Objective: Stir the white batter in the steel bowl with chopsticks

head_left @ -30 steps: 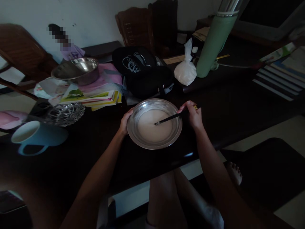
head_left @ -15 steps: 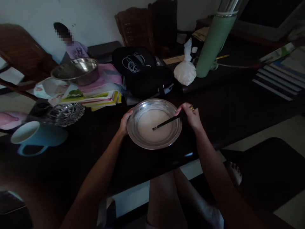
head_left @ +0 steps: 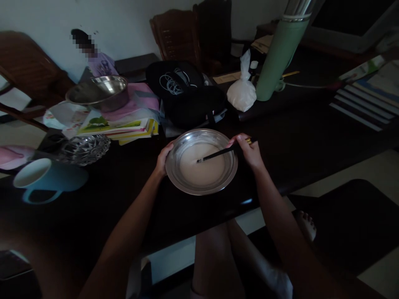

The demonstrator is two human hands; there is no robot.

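Note:
A shallow metal basin (head_left: 202, 190) holding a milky off-white liquid (head_left: 202, 168) rests on the dark table. My left hand (head_left: 163, 158) is closed on its left rim, thumb uppermost. Dark chopsticks (head_left: 216, 154), pressed close together, are pinched in my right hand (head_left: 247, 148) at the right of the basin. They slant down to the left, and their tips meet the liquid near its middle. Something gold-coloured shows at my right fingers; whether it is a ring or part of the chopsticks is unclear.
Behind the basin lie a black case (head_left: 193, 104) with a coiled cable, a tied bag of white powder (head_left: 242, 95) and a green flask (head_left: 277, 62). Leftward are a blue mug (head_left: 51, 178), glass dish (head_left: 85, 149) and another metal bowl (head_left: 102, 97) on papers. A person (head_left: 101, 64) is beyond.
The chopstick tips have shifted slightly left and up across the liquid. My left hand and the basin have stayed practically in place.

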